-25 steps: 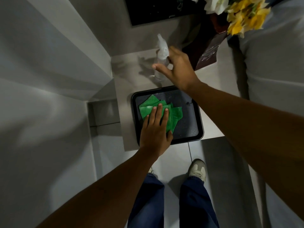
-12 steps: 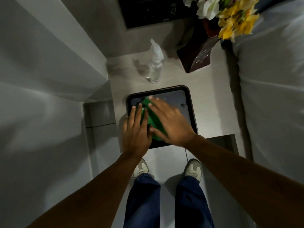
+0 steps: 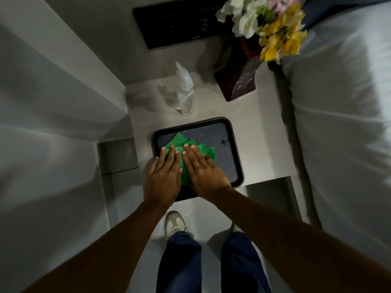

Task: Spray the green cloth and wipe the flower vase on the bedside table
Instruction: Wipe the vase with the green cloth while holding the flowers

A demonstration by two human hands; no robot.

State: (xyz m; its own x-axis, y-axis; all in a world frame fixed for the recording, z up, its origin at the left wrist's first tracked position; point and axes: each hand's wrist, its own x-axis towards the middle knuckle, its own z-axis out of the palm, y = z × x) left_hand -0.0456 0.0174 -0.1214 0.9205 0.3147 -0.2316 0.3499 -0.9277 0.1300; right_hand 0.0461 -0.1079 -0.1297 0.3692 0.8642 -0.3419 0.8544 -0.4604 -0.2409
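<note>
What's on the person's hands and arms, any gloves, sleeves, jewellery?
Nothing worn: left hand and right hand are bare, no gloves, rings or watch visible. Both forearms are bare to the frame edge, no sleeves in view. Fingernails short and plain.

A dim room seen from above. Pale grey walls (image 3: 53, 98) meet in a corner on the left. A dark panel (image 3: 179, 26) is set in the far wall. A light bench (image 3: 262, 149) stands beside a white bed (image 3: 342, 123). The floor (image 3: 124, 208) is grey tile.
</note>
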